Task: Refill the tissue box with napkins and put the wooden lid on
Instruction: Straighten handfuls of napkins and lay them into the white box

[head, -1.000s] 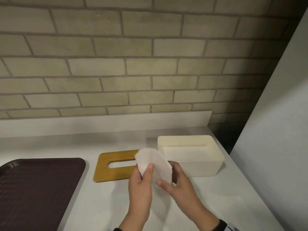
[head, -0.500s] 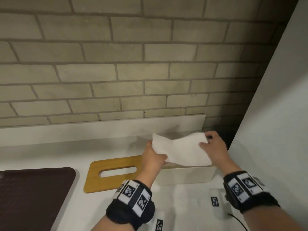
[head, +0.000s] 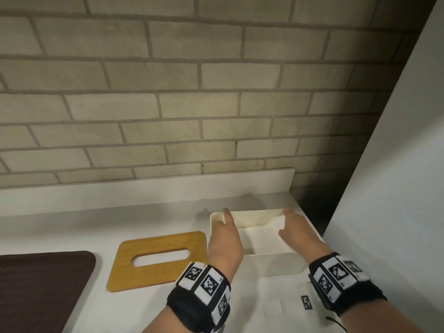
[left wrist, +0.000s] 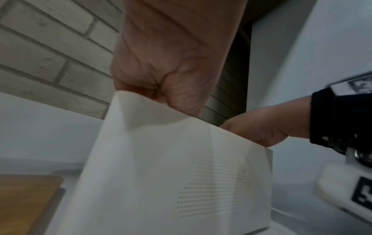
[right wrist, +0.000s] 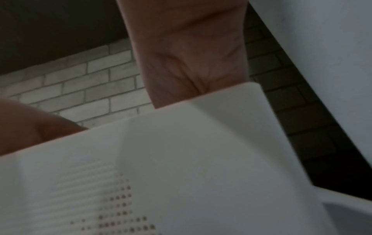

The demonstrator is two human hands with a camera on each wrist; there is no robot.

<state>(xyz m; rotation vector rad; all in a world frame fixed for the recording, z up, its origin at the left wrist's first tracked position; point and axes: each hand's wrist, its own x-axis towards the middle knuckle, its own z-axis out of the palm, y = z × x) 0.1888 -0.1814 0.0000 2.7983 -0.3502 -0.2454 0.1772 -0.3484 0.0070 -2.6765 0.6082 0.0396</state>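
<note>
- the flat oak-coloured wooden lid with a slot (head: pixel 159 259) lies at lower centre of the head view, just beside the left hand (head: pixel 224 243), the nearer one to it.
- the left hand pinches the white embossed paper napkin (left wrist: pixel 181 167); the right hand (head: pixel 300 233) pinches its other end.
- beyond, the cream rectangular plastic tissue box (head: pixel 276 261) runs left-right, with the napkin inside it.

A pale brick wall (head: pixel 168 104) rises behind a white counter (head: pixel 96 212), beside a white panel (head: pixel 396 164).
</note>
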